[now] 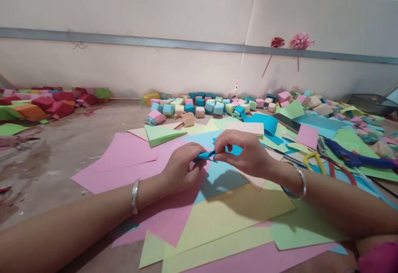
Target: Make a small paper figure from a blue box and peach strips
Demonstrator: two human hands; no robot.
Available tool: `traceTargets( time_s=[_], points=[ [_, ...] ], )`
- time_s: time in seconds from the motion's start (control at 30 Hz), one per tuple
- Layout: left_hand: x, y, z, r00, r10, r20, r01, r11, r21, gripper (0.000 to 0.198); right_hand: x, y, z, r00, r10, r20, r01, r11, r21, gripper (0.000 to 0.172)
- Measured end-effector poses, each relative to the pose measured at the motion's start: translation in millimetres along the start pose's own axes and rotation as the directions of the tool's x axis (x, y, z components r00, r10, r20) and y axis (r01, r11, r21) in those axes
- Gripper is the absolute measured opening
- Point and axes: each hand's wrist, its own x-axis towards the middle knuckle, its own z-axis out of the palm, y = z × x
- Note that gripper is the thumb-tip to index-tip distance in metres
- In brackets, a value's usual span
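Note:
Between my hands is a small folded piece of blue paper (204,156), held above a spread of coloured sheets. My left hand (183,168) is closed around its left end, thumb below. With thumb and index finger, my right hand (241,152) pinches the right end, where the paper looks curled with a dark opening. Under the hands lie a light blue sheet (222,184), a pink sheet (121,152) and a yellow sheet (239,210). A folded green paper (161,134) rests just beyond my left hand.
Small paper boxes (199,106) line the wall, with larger ones (59,103) at the left. On the right lie a blue glue gun (357,155), scissors with yellow and red handles (314,163) and a dark phone (285,123). Paper flowers (301,41) hang on the wall rail.

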Motion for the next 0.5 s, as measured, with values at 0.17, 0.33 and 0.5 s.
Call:
traceTargets(
  time_s=[0.17,0.33,0.5],
  points=[
    [1.6,-1.5,-0.3,0.999,-0.034,-0.020,0.036,0.996,0.080,0.017,1.2,-3.5,-4.6,0.994,-0.107,-0.022,0.103,0.987,-0.126,0.010],
    [0.4,-1.1,-0.5,0.999,-0.054,-0.005,0.055,0.996,0.076,0.017,-0.5,-2.9,-1.0,0.989,-0.150,-0.002,0.145,0.958,-0.249,0.019],
    [-1.2,-2.9,1.8,0.996,-0.073,0.043,0.067,0.991,0.116,0.021,-2.7,-6.2,4.0,0.981,-0.192,0.020,0.185,0.909,-0.373,0.019]
  ],
)
